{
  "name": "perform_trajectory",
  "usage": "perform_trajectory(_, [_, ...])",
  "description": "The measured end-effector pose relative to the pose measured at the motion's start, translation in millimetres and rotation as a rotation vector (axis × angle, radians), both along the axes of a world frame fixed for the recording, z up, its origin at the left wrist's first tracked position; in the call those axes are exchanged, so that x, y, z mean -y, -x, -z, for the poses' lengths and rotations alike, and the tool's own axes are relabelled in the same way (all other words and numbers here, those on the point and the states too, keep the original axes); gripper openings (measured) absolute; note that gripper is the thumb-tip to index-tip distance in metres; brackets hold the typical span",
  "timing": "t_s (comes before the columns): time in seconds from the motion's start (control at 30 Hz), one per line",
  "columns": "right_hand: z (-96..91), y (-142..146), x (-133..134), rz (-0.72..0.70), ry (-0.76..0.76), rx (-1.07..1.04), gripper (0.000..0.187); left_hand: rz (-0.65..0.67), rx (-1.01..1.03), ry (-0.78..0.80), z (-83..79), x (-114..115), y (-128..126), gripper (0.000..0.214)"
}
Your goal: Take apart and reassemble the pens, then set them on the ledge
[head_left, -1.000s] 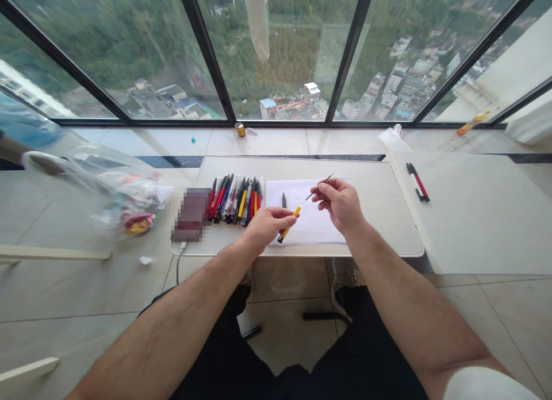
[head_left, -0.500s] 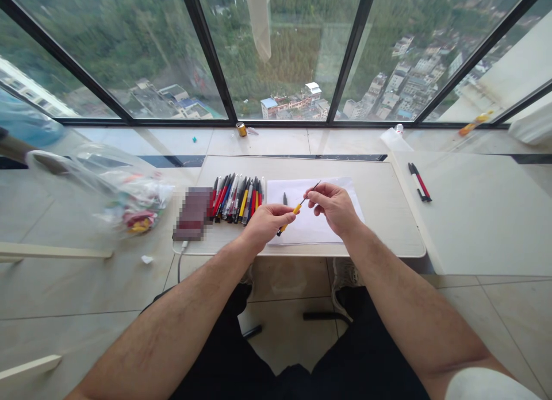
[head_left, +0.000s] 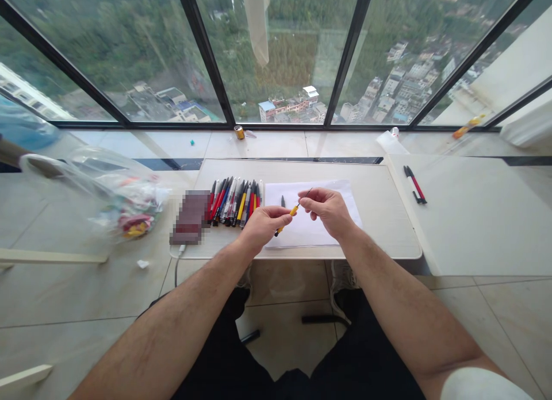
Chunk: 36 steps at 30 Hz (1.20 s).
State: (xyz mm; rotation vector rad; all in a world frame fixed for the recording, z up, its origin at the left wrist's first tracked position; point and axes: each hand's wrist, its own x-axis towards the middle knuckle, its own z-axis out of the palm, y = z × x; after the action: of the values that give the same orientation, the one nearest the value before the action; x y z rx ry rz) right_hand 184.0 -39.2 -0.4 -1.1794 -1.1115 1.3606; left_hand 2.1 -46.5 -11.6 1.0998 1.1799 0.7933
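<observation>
Yellow pen barrel [head_left: 294,210] sits in the person's left hand [head_left: 265,223], pinched between thumb and fingers and tilted, upper end pointing up and to the right. It is held just above the near part of a white sheet of paper [head_left: 345,196]. Right hand [head_left: 328,207] is close beside the left, fingertips pinched on a thin dark refill [head_left: 305,196]. The refill's lower end meets the barrel's upper end; can't tell whether it goes inside. Both hands are closed on their pieces, neither flat on the table.

The paper lies on a small pale table [head_left: 388,227] in front of the seated person. One short black pen piece [head_left: 283,201] lies on the paper, just left of the hands. Left of the paper is a tight row of pens [head_left: 235,200], red, black, blue, yellow and white, lying side by side. Next to that row is a dark reddish thing [head_left: 190,216], blurred out.

Two more pens [head_left: 414,184], one red and one black, lie together on the pale surface right of the table, well apart from the hands. A clear plastic bag [head_left: 125,199] with colourful stuff in it sits on the floor to the left. A small can [head_left: 238,132] stands by the window frame beyond the table.
</observation>
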Motion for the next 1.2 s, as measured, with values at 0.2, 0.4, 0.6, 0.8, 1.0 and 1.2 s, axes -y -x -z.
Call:
perform_trajectory(0.2, [-0.4, 0.7, -1.4, 0.073, -0.039, -0.026, 0.024, 0.001, -0.026, 0.006, -3.5, -1.0, -1.5, 0.034])
perform_trajectory(0.4, [-2.6, 2.3, -0.5, 0.064, -0.049, -0.01, 0.023, 0.002, -0.029, 0.01, -3.5, -1.4, -1.1, 0.034])
perform_trajectory(0.6, [-3.1, 3.2, -0.9, 0.091, -0.057, 0.006, 0.021, -0.005, -0.013, -0.006, -1.2, -2.0, -0.3, 0.034])
perform_trajectory(0.8, [-3.6, 3.8, 0.3, 0.07, -0.06, -0.019, 0.02, -0.003, -0.005, -0.012, -0.9, -2.9, 0.6, 0.034])
perform_trajectory(1.0, [-4.4, 7.0, 2.0, 0.053, -0.023, -0.019, 0.023, 0.004, -0.018, -0.005, -2.9, -2.0, 1.9, 0.034])
perform_trajectory(1.2, [-5.3, 6.0, 1.7, 0.051, -0.018, -0.015, 0.022, -0.01, -0.011, 0.002, -3.9, -1.8, 2.6, 0.032])
